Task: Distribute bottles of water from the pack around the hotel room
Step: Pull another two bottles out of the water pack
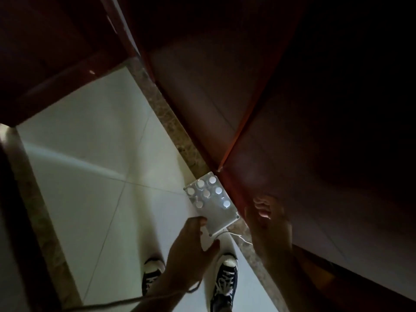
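A shrink-wrapped pack of water bottles (210,203) stands on the white tiled floor against a dark red wooden cabinet, seen from above. Several white caps (206,193) show in its far half; the near half looks empty under the wrap. My left hand (191,246) hovers just above the pack's near corner, fingers spread and curved, holding nothing. My right hand (269,219) is to the right of the pack, over the cabinet's base, fingers loosely apart and empty. The room is dim.
A dark red cabinet (281,131) runs along the right, with a marbled stone skirting (180,136) at its foot. More dark wood borders the upper left. My two sneakers (222,282) stand on the tiles below the pack. A thin cord (238,235) lies by the pack.
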Action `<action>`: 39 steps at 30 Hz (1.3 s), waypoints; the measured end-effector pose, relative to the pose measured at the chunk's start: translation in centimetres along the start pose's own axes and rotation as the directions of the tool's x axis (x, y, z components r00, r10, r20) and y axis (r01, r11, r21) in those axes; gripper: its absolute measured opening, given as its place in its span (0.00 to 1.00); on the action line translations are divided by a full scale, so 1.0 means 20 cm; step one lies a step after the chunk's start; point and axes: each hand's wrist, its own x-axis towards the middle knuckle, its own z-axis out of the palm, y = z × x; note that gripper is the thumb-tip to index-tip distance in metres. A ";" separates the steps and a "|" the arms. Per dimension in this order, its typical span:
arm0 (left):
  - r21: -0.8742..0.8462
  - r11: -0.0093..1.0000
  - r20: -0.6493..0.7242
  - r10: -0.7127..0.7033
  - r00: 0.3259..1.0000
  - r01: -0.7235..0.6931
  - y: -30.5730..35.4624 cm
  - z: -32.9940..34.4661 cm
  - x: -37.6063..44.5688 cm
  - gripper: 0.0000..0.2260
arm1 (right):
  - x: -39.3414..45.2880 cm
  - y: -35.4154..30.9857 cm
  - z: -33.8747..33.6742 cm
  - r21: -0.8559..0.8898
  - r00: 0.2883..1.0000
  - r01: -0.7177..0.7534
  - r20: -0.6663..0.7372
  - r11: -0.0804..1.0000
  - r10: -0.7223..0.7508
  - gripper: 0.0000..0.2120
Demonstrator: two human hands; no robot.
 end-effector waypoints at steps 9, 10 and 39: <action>0.007 0.993 -0.081 -0.120 0.989 0.121 -1.06 0.74 0.91 0.27 | 0.35 1.22 0.84 -0.135 0.983 -0.180 0.012 0.974 0.183 0.26; -0.004 0.995 -0.066 -0.097 0.993 0.097 -1.15 0.81 0.99 0.28 | 0.40 1.33 0.92 -0.164 0.983 -0.176 0.025 0.971 0.182 0.30; -0.107 0.928 -0.317 0.308 0.897 -0.357 0.17 -0.52 0.34 0.23 | 0.23 -0.24 0.22 0.342 0.966 0.025 0.234 0.939 -0.111 0.19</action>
